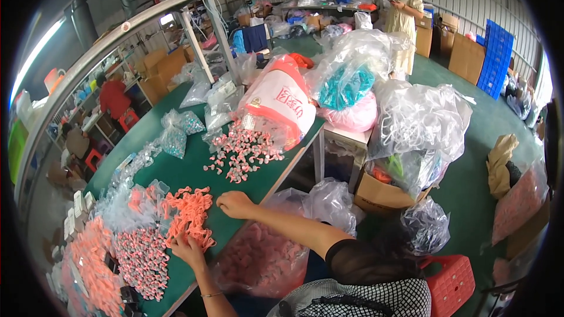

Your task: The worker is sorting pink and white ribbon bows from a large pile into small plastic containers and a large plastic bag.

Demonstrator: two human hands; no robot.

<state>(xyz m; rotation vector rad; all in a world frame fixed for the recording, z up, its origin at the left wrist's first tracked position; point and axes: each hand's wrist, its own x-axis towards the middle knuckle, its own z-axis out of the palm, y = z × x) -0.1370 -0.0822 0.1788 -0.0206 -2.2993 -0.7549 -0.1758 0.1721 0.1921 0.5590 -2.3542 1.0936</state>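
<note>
On the green tabletop [170, 167] lies a heap of orange cord loops [191, 208]. My left hand [187, 249] is at the heap's near edge, its bent fingertips drawn together against the cords; what they pinch is hidden. To the right of the heap, my right hand [235, 204] is held closed over the table, and whatever is in its fingers is too small to make out. Left of my left hand is a pile of small pink-and-grey pieces [141, 261]. More such pieces [244, 149] spill from a big white-and-pink bag [279, 100] farther back.
Clear plastic bags [132, 205] and an orange heap [97, 264] crowd the table's left side. A bag of pink pieces [261, 258] sits below the table edge. A cardboard box [385, 191] and a red stool [449, 285] are to the right. Someone stands [405, 20] at the back.
</note>
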